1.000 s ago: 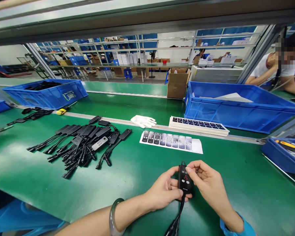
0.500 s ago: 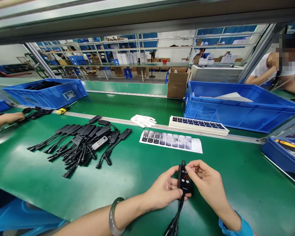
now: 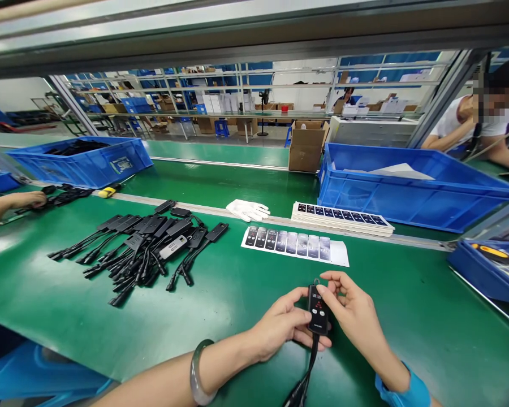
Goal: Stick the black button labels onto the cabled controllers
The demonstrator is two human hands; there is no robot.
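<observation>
Currently L hand (image 3: 279, 325) grips blk controller (image 3: 318, 321), fingers bent under; R hand (image 3: 357, 310) half-curled, thumb touching top, hold unclear.

White glove (image 3: 248, 210) — cardboard box (image 3: 306, 149); black fan (image 3: 263, 98)

Label sheet (image 3: 297, 246) obstructs ahead of device (image 3: 318, 317); bench (image 3: 413, 294) rightward seems passable.

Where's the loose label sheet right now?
Right of centre in the head view, the loose label sheet lies on the green table, on the near side of the stacked label sheets and beyond the person's left hand.
</observation>
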